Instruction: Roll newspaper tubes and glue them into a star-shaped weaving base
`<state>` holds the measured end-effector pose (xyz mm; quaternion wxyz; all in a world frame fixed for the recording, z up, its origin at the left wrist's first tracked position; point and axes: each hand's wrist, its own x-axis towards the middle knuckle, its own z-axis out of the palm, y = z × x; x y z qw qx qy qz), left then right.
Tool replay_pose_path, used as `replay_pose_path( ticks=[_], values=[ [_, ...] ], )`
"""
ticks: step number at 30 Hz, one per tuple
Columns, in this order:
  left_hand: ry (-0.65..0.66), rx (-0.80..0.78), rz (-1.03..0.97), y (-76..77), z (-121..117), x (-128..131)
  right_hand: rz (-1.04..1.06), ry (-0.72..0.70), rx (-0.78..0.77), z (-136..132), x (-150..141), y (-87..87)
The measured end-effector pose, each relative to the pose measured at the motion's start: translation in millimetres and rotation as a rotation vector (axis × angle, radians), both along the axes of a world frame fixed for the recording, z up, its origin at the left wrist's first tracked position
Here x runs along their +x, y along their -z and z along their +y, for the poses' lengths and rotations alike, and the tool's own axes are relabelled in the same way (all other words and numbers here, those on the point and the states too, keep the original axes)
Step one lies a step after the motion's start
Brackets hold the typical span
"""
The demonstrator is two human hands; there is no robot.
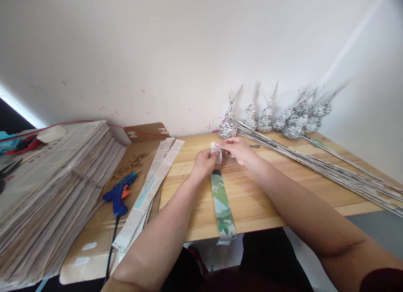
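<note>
A long paper strip [223, 208] printed with green leaves lies along the wooden board [252, 199], its near end hanging over the front edge. My left hand [204, 162] and my right hand [236, 149] meet at the strip's far end. Both pinch its white end, which is lifted and folded up off the board. The fingers of both hands are closed on the paper.
Newspaper strips [147, 191] lie left of the board beside a blue glue gun [119, 194]. A tall newspaper stack [53, 187] fills the left. Rolled paper sticks [330, 166] fan along the right. Several woven paper figures [264, 118] stand by the wall.
</note>
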<state>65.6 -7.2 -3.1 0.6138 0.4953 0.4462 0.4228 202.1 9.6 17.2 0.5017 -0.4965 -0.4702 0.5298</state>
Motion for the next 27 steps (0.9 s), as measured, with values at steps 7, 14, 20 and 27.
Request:
replay_pose_path(
  ticks=[7, 14, 20, 27],
  values=[
    [0.026, 0.026, 0.011, -3.9, -3.6, 0.8, -0.017, -0.013, 0.009, -5.3, -3.3, -4.4],
    [0.039, 0.058, 0.057, -9.9, -6.6, 0.2, -0.008, -0.047, 0.068, -4.6, -1.0, -1.6],
    [-0.033, 0.187, 0.150, -4.1, -8.4, -0.5, 0.001, -0.054, 0.113, -6.6, -4.5, -1.7],
    [0.010, 0.074, 0.069, -8.4, -5.3, -2.9, -0.002, -0.080, 0.096, -9.5, -1.7, -9.1]
  ],
)
